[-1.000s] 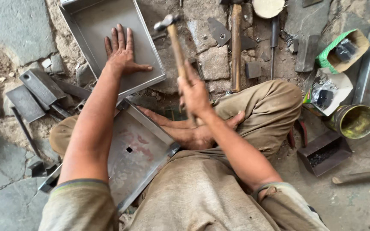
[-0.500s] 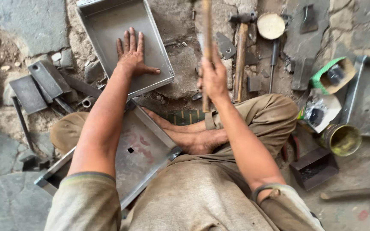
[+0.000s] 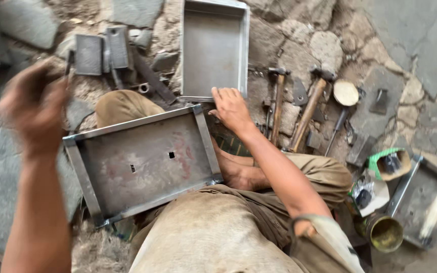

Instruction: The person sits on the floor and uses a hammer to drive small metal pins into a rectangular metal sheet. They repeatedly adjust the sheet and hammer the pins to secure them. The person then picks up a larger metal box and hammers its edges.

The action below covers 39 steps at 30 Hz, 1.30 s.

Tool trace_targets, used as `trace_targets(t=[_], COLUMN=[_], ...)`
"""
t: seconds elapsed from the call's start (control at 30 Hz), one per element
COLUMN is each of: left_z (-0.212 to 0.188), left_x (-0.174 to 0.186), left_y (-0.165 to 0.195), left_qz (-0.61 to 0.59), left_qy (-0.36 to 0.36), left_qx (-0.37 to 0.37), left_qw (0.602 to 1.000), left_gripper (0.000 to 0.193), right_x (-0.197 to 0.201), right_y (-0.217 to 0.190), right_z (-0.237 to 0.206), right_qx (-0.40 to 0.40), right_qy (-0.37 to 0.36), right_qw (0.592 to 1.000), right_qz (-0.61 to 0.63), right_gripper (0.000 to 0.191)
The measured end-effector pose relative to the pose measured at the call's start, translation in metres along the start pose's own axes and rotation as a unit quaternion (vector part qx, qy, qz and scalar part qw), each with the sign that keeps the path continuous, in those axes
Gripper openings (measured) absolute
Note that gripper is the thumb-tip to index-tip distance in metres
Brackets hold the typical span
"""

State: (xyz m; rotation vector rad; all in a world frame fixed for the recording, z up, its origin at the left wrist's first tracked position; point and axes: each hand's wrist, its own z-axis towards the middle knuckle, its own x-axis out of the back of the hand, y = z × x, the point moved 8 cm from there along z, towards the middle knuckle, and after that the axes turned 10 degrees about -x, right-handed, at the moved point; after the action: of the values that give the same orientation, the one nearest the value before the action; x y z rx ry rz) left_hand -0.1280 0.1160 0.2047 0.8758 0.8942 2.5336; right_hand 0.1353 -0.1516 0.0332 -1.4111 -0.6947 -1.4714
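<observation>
A flat steel tray (image 3: 142, 164) with two small square holes lies across my legs. My right hand (image 3: 231, 108) holds nothing. It rests at the tray's far right corner, fingers touching the near rim of a second, deeper steel tray (image 3: 213, 50) on the stone ground. My left hand (image 3: 34, 106) is raised over the left side, blurred by motion, fingers loosely curled; I cannot tell if anything is in it. Two wooden-handled hammers (image 3: 277, 101) (image 3: 307, 114) lie on the ground right of my right hand.
Steel blocks (image 3: 102, 50) and a bar sit at the upper left. A round-headed tool (image 3: 345, 96), a screwdriver, small boxes (image 3: 388, 164), a brass-coloured tin (image 3: 383, 232) and another tray (image 3: 421, 199) crowd the right. My bare foot (image 3: 236, 172) is under the lap tray's corner.
My right hand no longer holds the hammer and has come down to the tray's corner. My left hand has lifted off the far tray and swung left. The view has shifted.
</observation>
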Motion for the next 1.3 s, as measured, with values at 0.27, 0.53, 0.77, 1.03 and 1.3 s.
trace_targets(t=[0.27,0.53,0.77,1.03,1.3], left_z=[-0.254,-0.215,-0.199,-0.249,-0.249], left_x=[0.155,0.14,0.072,0.092,0.141], left_y=[-0.022,0.003,0.044,0.0,-0.007], left_qz=[-0.065,-0.173,-0.338,-0.199,-0.171], left_qy=[0.284,0.318,0.232,0.246,0.19], left_qx=[0.284,0.302,0.609,0.527,0.454], left_qw=[0.913,0.882,0.679,0.789,0.854], left_gripper=[0.016,0.024,0.062,0.035,0.033], right_x=[0.069,0.204,-0.015,-0.01,-0.017], right_y=[0.037,0.044,-0.086,-0.093,-0.061], right_z=[0.079,-0.02,-0.134,-0.085,-0.099], right_qx=[-0.133,-0.211,-0.53,-0.225,-0.176], right_qy=[0.011,0.065,-0.226,-0.139,-0.23], right_qw=[0.975,0.588,0.404,0.798,0.737], right_qz=[0.18,0.778,0.711,0.541,0.611], right_gripper=[0.014,0.035,0.035,0.054,0.089])
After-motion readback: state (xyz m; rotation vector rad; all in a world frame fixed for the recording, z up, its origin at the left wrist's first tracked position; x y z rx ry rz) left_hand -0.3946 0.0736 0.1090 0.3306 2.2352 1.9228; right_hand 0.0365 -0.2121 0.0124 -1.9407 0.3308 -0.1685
